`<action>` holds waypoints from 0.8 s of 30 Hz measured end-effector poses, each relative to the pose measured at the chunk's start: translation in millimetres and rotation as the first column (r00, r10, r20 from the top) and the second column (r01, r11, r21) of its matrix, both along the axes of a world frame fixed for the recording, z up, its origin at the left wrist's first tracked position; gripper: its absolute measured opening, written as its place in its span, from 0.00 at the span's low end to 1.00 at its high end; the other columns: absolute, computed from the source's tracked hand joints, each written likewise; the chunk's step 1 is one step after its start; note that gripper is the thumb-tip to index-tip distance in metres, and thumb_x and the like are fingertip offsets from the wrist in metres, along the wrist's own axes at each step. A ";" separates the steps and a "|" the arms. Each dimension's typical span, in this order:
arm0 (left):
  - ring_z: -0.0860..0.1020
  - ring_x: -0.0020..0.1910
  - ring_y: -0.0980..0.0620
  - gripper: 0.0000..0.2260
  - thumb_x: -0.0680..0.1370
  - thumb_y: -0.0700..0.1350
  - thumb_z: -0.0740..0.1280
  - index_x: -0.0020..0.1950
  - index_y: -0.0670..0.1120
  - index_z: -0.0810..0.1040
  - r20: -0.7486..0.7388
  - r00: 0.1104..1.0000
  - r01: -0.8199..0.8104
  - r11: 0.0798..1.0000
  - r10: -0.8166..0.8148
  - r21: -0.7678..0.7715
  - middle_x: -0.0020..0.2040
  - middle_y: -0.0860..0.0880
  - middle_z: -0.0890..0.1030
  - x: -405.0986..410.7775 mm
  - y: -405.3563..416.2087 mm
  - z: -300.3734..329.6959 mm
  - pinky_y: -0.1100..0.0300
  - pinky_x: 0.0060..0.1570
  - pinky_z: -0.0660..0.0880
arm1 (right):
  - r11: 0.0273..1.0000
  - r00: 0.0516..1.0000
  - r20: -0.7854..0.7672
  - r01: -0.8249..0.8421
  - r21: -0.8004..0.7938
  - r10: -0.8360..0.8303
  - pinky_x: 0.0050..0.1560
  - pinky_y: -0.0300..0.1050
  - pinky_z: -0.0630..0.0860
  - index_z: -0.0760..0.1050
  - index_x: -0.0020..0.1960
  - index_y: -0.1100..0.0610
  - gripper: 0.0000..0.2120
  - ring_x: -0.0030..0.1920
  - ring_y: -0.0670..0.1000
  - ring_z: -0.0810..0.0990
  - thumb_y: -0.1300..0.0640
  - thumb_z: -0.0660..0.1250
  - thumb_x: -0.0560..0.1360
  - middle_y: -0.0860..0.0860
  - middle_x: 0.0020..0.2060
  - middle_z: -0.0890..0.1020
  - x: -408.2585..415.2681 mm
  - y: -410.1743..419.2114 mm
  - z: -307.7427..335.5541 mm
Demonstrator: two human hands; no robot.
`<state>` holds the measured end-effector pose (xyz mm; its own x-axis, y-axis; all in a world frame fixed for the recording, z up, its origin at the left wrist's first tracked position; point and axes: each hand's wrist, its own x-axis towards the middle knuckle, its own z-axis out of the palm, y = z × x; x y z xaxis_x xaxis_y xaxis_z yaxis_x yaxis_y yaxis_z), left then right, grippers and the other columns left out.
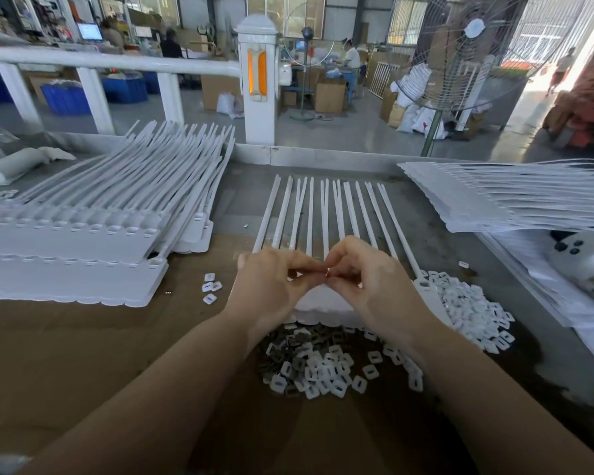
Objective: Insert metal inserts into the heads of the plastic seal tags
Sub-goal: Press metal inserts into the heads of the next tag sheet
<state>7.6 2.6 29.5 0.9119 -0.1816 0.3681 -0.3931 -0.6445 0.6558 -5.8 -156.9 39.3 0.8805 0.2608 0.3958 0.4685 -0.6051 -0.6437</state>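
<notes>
Both hands, left hand (pixel 268 286) and right hand (pixel 367 282), pinch one small metal insert (pixel 328 273); best seated squarely into seal tag (pixel 326 214) head.

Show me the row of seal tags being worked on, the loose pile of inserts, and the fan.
Row of seal tags (pixel 324 210), head view, strap middle.
Pile of inserts (pixel 326 368), head view, pile centre.
Fan (pixel 474 29), head view, hub.

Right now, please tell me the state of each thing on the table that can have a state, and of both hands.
left hand: fingers curled, pinching a small insert with the right
right hand: fingers curled, pinching the same small insert
strip of seal tags: lying flat, heads hidden under the hands
loose inserts: heaped by the wrists
left stack of tags: piled flat
right stack of tags: piled flat
</notes>
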 end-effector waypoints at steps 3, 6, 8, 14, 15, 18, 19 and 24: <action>0.77 0.42 0.63 0.04 0.74 0.49 0.70 0.47 0.55 0.83 -0.056 0.998 0.033 0.999 -0.032 0.003 0.39 0.62 0.81 0.2 1.9 2.7 0.51 0.58 0.70 | 1.000 1.000 -0.022 0.001 0.018 -0.001 0.44 0.33 0.73 0.72 0.46 0.53 0.08 0.40 0.41 0.78 0.64 0.68 0.73 0.47 0.38 0.81 -0.9 4.3 -1.1; 0.75 0.42 0.63 0.04 0.75 0.46 0.69 0.48 0.53 0.81 -0.035 0.995 -0.087 0.995 0.089 0.049 0.42 0.59 0.81 4.6 12.7 3.3 0.57 0.56 0.72 | 0.999 0.999 -0.020 0.031 0.025 -0.030 0.46 0.32 0.73 0.74 0.50 0.54 0.06 0.43 0.42 0.78 0.62 0.66 0.75 0.46 0.40 0.81 -1.6 4.0 -1.9; 0.77 0.46 0.58 0.05 0.77 0.45 0.67 0.51 0.54 0.78 -0.036 0.969 -0.236 0.961 0.243 0.146 0.45 0.57 0.81 9.2 29.3 2.9 0.54 0.57 0.72 | 0.998 0.998 -0.017 0.063 0.016 -0.063 0.46 0.30 0.73 0.75 0.50 0.54 0.05 0.43 0.41 0.78 0.62 0.66 0.75 0.44 0.40 0.81 -1.6 -0.6 -1.2; 0.77 0.52 0.48 0.06 0.76 0.46 0.66 0.52 0.55 0.76 -0.051 0.832 -0.484 0.767 0.553 0.422 0.50 0.52 0.82 18.9 78.5 -5.3 0.52 0.57 0.69 | 0.982 0.984 -0.028 0.176 -0.066 -0.178 0.43 0.23 0.70 0.80 0.44 0.55 0.05 0.41 0.38 0.77 0.64 0.68 0.73 0.44 0.38 0.80 0.9 -20.7 2.3; 0.77 0.53 0.48 0.05 0.76 0.47 0.66 0.51 0.55 0.76 -0.072 0.816 -0.493 0.755 0.574 0.432 0.50 0.52 0.82 19.9 82.7 -5.6 0.52 0.57 0.68 | 0.980 0.982 -0.038 0.181 -0.079 -0.184 0.42 0.23 0.70 0.80 0.44 0.55 0.05 0.41 0.38 0.77 0.64 0.68 0.73 0.44 0.38 0.80 1.0 -23.5 2.7; 0.76 0.52 0.47 0.02 0.76 0.48 0.66 0.46 0.55 0.76 -0.087 0.784 -0.509 0.716 0.615 0.477 0.51 0.50 0.81 22.2 90.4 -3.7 0.51 0.56 0.65 | 0.975 0.980 -0.077 0.173 -0.137 -0.184 0.41 0.23 0.71 0.80 0.44 0.53 0.06 0.40 0.37 0.77 0.63 0.68 0.73 0.42 0.37 0.79 -0.2 -31.1 3.7; 0.76 0.53 0.46 0.01 0.76 0.48 0.67 0.46 0.55 0.77 -0.080 0.778 -0.512 0.702 0.623 0.495 0.50 0.50 0.81 22.4 91.7 -2.5 0.51 0.55 0.64 | 0.975 0.979 -0.096 0.163 -0.152 -0.179 0.41 0.24 0.71 0.80 0.43 0.52 0.06 0.40 0.37 0.77 0.63 0.68 0.73 0.42 0.38 0.80 -1.0 -32.9 4.1; 0.75 0.52 0.47 0.04 0.76 0.47 0.66 0.47 0.55 0.80 0.039 0.797 -0.524 0.657 0.603 0.542 0.48 0.51 0.80 18.5 83.1 0.5 0.53 0.52 0.61 | 0.963 0.976 -0.153 0.112 -0.245 -0.153 0.41 0.25 0.72 0.81 0.45 0.51 0.06 0.42 0.39 0.78 0.62 0.69 0.73 0.44 0.41 0.81 -5.2 -38.8 7.3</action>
<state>26.1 85.7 30.1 0.9326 0.2640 0.2463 0.2221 -0.9573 0.1852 -11.0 -195.8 46.6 0.9622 0.2043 0.1799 0.2702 -0.7974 -0.5395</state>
